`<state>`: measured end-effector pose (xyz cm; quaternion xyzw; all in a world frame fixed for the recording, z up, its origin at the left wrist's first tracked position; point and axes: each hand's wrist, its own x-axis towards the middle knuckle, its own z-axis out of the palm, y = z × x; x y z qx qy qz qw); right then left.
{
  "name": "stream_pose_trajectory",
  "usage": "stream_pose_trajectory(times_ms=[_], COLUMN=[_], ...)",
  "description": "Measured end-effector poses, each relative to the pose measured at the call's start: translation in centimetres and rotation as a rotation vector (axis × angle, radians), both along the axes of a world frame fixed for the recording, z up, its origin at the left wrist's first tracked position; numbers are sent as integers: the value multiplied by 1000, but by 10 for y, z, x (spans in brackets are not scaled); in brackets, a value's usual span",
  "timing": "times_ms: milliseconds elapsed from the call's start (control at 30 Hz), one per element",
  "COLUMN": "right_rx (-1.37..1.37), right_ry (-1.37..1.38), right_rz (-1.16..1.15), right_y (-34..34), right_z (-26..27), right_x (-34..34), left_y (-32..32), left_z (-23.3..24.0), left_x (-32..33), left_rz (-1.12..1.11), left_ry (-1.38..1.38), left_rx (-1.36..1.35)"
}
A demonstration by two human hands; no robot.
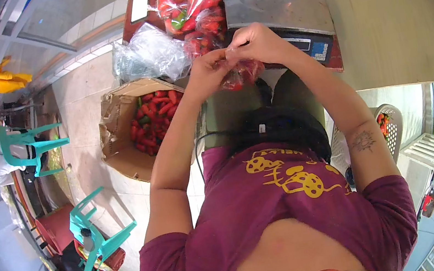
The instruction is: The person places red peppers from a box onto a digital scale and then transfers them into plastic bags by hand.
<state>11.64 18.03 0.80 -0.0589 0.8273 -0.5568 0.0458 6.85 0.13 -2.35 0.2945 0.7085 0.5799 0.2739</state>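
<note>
A clear plastic bag of red peppers (242, 74) hangs just above my lap, its top gathered between my two hands. My left hand (211, 69) grips the bag's neck from the left. From the right, my right hand (252, 45) pinches the same gathered plastic, fingertips close to my left ones. Beyond them, several filled bags of red peppers (198, 5) are piled on the table, one with a green pepper showing. A stack of empty clear plastic bags (155, 52) lies left of the pile.
A digital weighing scale (275, 2) stands right of the pile. An open cardboard box (121, 136) of loose red peppers is at my left. A wooden panel (388, 20) rises at right, near a plastic basket (393, 131). Teal chairs (102, 235) and two people are further left.
</note>
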Motion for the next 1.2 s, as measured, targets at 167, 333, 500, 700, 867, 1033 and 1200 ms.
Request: stream_pose_trajectory(times_ms=[167,333,500,700,867,1033,1200], right_rx=[100,29,11,106,-12,7,167], right_ry=[170,228,179,204,205,264,400], right_rz=[-50,-125,-155,-102,-164,-246,-516], right_y=[-5,-12,-17,-15,-12,4,46], right_z=[13,24,42,49,45,41,57], right_x=[7,12,12,14,16,3,18], left_y=[-1,2,-2,-2,9,28,81], left_z=[14,25,34,43,35,33,60], left_x=[11,20,20,22,23,0,-108], left_rz=[-44,-26,-41,63,30,119,299], left_ry=[-153,42,-67,-86,58,340,159], left_rx=[25,134,51,202,211,3,143])
